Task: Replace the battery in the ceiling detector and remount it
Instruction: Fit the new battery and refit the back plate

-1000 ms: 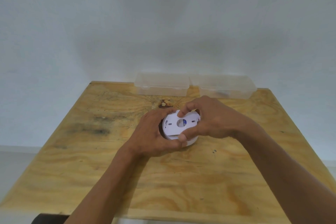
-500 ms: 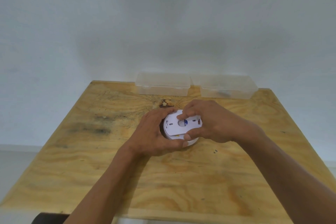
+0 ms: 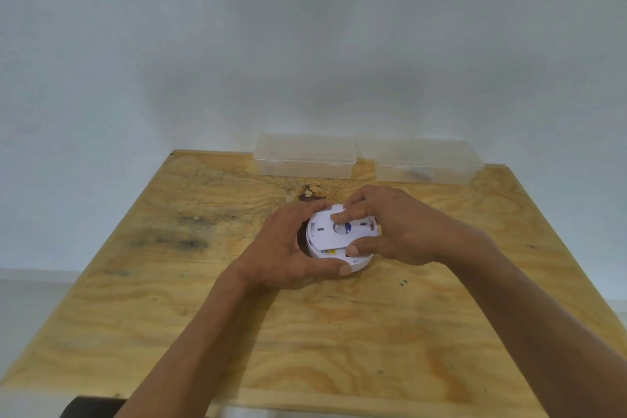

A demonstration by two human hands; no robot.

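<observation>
A round white detector (image 3: 358, 264) lies on the plywood table (image 3: 305, 332), back side up. On top of it sits its white mounting plate (image 3: 327, 236), with slots and a centre hole that shows something blue. My left hand (image 3: 288, 248) curls round the detector's left and near rim, thumb along the front edge. My right hand (image 3: 390, 227) grips the plate from the right, fingers over its top and thumb at its near edge. A yellow spot shows in a gap under the plate's near edge.
Two clear plastic lidded boxes stand at the table's far edge: one (image 3: 305, 156) at centre, one (image 3: 427, 163) to its right with a dark item inside. A white wall rises behind. A dark knot (image 3: 310, 192) marks the wood just beyond the hands.
My right hand has turned the plate on the detector: its slots and blue centre have rotated, and the right fingers have slid further over the top. The left hand holds the body still.
</observation>
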